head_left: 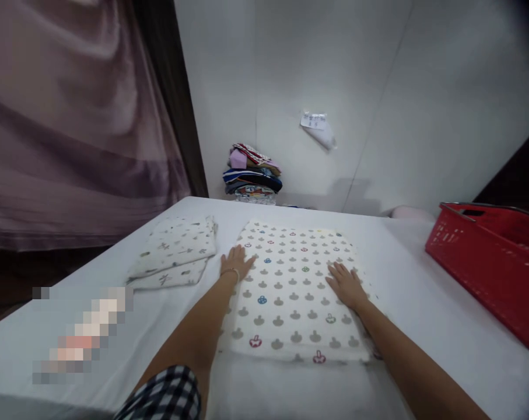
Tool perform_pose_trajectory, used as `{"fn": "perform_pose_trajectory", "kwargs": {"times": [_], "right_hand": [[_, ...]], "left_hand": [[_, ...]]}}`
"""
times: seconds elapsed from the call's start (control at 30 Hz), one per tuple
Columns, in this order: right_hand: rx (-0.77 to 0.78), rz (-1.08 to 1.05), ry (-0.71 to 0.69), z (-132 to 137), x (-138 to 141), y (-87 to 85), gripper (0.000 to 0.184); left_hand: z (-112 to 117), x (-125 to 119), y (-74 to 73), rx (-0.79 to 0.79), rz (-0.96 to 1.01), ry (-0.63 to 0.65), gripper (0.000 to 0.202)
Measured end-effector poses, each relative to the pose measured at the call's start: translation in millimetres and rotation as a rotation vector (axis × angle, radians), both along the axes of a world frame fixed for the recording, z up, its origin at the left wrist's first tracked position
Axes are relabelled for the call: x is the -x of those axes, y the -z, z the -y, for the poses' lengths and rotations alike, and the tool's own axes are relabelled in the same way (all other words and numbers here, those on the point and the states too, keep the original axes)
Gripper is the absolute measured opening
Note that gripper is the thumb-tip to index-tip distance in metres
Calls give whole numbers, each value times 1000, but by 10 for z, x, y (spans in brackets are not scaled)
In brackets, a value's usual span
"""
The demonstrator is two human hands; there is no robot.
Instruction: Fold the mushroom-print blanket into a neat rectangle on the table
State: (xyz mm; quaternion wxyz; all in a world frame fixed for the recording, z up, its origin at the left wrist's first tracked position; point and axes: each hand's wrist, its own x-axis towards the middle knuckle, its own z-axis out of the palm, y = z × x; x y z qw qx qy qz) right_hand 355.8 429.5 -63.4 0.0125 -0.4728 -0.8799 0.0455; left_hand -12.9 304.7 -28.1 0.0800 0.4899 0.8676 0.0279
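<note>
A white cloth printed with grey and coloured mushroom shapes lies spread in a rough rectangle in front of me. My left hand rests flat with spread fingers on its left edge. On the right part of the same cloth, my right hand is flat too, fingers stretched out and holding nothing. To the left of my left hand lies a folded white cloth with a small plant-like print, apart from the hand.
The white table carries both cloths. A red plastic basket stands at the right edge. Behind the table is a stack of folded clothes by the wall. A mauve curtain hangs at left. One patch at lower left is pixelated.
</note>
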Motion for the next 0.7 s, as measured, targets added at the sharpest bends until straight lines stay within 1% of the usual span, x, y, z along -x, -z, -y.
{"fn": "perform_pose_trajectory", "kwargs": {"times": [0.1,0.2,0.3,0.4,0.43,0.5,0.57,0.6,0.67,0.7], "right_hand": [[6,-24,-6,3,-1,-28,60],[20,-40,-12,20,3,-63,60],[44,-45,-4,40,26,-119,60],[87,-56,1,48,49,-201,60],[111,-63,0,54,44,-232,60],[165,-85,1,86,-5,-289,60],[176,-106,16,155,-110,-330,61],[166,-108,36,203,-180,-342,61],[136,-96,72,307,-329,-351,59],[129,-88,81,354,-399,-351,58]], "left_hand": [[-22,75,108,-14,-5,-6,75],[-39,128,129,-35,-18,2,76],[-61,132,38,-22,-15,0,75],[-13,11,-94,-7,-4,-24,74],[40,-63,-122,-14,-12,-8,72],[212,-242,-125,-35,-42,92,68],[442,-413,-59,-36,-61,220,64],[558,-479,-10,-28,-65,259,64],[745,-559,82,-25,-84,297,64],[803,-576,112,-28,-92,304,64]]}}
